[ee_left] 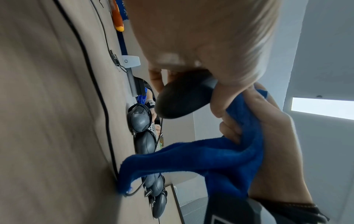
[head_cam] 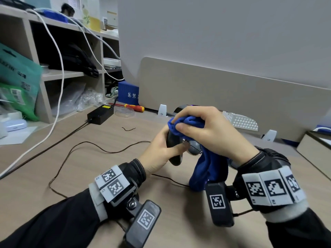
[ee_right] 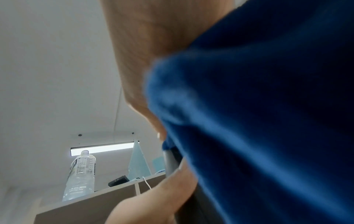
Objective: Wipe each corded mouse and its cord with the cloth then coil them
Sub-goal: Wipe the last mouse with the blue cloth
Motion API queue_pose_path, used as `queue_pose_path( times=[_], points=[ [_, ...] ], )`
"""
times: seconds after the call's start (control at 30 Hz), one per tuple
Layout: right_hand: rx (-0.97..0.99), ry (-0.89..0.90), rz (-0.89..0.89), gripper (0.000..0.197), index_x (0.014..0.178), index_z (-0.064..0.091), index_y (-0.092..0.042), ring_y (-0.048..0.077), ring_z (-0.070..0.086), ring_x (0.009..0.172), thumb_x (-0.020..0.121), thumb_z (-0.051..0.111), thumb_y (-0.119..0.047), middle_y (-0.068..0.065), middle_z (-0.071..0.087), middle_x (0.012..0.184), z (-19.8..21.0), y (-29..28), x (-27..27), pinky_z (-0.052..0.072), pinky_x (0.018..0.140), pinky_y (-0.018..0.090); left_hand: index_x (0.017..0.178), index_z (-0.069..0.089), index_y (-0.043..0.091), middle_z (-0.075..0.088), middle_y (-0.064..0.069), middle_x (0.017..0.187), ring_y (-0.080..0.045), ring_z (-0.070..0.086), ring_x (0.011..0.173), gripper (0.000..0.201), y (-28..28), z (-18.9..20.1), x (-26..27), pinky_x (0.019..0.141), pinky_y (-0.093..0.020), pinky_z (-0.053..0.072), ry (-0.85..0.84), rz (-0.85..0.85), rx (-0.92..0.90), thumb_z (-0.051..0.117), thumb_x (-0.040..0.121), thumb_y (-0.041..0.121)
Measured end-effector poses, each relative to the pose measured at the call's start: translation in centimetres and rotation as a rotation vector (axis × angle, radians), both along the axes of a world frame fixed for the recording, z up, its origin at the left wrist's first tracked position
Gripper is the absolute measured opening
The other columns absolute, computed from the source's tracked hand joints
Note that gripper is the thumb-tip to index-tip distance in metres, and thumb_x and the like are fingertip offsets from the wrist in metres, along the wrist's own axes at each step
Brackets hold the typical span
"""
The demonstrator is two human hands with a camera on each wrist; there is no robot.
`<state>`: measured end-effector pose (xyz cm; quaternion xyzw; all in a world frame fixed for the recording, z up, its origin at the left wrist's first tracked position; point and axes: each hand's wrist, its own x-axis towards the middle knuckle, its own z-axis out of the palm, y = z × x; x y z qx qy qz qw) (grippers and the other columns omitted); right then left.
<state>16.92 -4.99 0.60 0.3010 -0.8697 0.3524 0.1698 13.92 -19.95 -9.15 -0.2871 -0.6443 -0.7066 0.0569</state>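
My left hand [head_cam: 161, 149] grips a black corded mouse [head_cam: 172, 145] above the desk, thumb across its side. My right hand [head_cam: 202, 129] clutches a blue cloth [head_cam: 189, 124] bunched over the mouse's top end, and the cloth's tail [head_cam: 206, 172] hangs down to the desk. The mouse's thin dark cord [head_cam: 86, 145] loops loosely over the desk to the left. In the left wrist view the mouse [ee_left: 184, 100] shows under my palm with the cloth [ee_left: 220, 154] beside it. In the right wrist view the cloth [ee_right: 258, 121] fills most of the frame.
Several more grey mice [ee_left: 139, 119] with cords lie in a row by the beige divider [head_cam: 215, 86]. A black power brick [head_cam: 100, 114], a red-and-yellow screwdriver [head_cam: 133, 107], a clear dish [head_cam: 124, 112] and a white perforated basket [head_cam: 241, 120] sit farther back. Shelves [head_cam: 59, 76] stand at left, a box [head_cam: 315, 149] at right.
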Motion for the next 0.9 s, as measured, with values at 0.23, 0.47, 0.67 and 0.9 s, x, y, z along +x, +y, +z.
queue_pose_path(
  times=[0.23,0.47,0.67,0.9],
  points=[
    [0.116,0.135,-0.142,0.009,0.096,0.071,-0.029,0.013,0.065,0.092,0.09,0.066,-0.023,-0.013,0.071,0.089,-0.7,0.4,-0.9,0.053,0.081,0.04,0.121,0.052,0.024,0.063,0.008,0.106,-0.003,0.06,0.099,0.059,-0.1,-0.1,0.0,0.086,-0.023,0.047,0.023,-0.003,-0.065,0.071,0.07,0.047],
    [0.206,0.246,-0.286,0.01,0.099,0.067,-0.032,0.02,0.062,0.09,0.091,0.061,-0.032,-0.009,0.068,0.092,-1.5,0.2,-1.4,0.053,0.075,0.042,0.125,0.055,0.018,0.065,-0.001,0.115,-0.011,0.061,0.109,0.061,0.0,0.1,0.1,0.092,-0.029,0.05,0.02,0.049,-0.093,0.068,0.076,0.051],
    [0.188,0.024,0.003,0.013,0.094,0.071,-0.032,0.007,0.065,0.089,0.085,0.07,-0.023,-0.015,0.07,0.09,-0.5,0.7,-0.5,0.054,0.078,0.037,0.111,0.062,0.015,0.069,0.006,0.097,0.002,0.065,0.09,0.029,-0.2,0.1,0.0,0.077,-0.011,0.046,-0.02,0.084,-0.15,0.073,0.086,0.006],
    [0.335,0.215,-0.199,0.012,0.1,0.064,-0.04,0.012,0.058,0.093,0.089,0.065,-0.037,-0.012,0.062,0.094,-1.4,-0.3,-0.7,0.052,0.075,0.039,0.098,0.064,0.013,0.065,0.004,0.081,-0.004,0.058,0.073,0.038,0.0,0.5,0.5,0.068,-0.02,0.045,-0.114,0.055,-0.096,0.083,0.065,0.021]
  ],
)
